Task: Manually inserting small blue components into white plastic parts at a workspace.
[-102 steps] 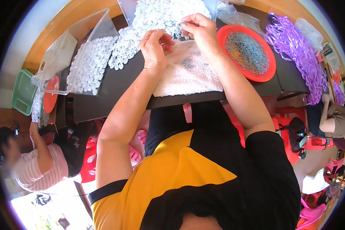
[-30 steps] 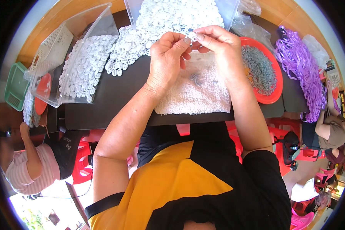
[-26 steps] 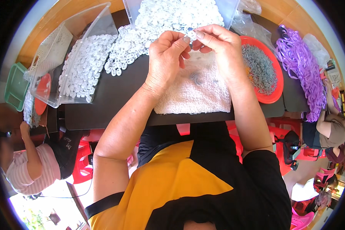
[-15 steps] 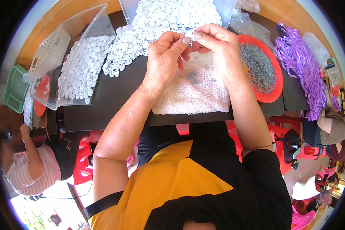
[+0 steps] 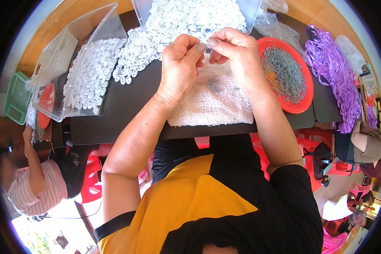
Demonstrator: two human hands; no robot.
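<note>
Over a white towel [image 5: 216, 101], my left hand [image 5: 183, 65] and my right hand [image 5: 237, 53] meet with thumbs and fingers pinched together. Whatever sits between the fingertips is tiny and mostly covered, so I cannot make it out. A few small grey pieces [image 5: 215, 86] lie on the towel below. Just beyond my hands spreads a heap of small white oval plastic pieces with holes [image 5: 137, 53], spilling from a clear bin [image 5: 252, 15]. To the right of my right hand is a red bowl [image 5: 307, 80] of small grey pieces [image 5: 285, 70], with some orange ones among them.
A tilted clear bin [image 5: 114, 29] of white pieces stands left, beside a white perforated basket [image 5: 55, 57] and a green basket [image 5: 16, 101]. Purple straps [image 5: 332, 72] are heaped at the right, near plastic bags [image 5: 279, 29]. Other people sit at both sides.
Both hands have shifted slightly left and lower, with fingertips still close together. At the left, the other person's hand has moved up toward the small pieces there.
</note>
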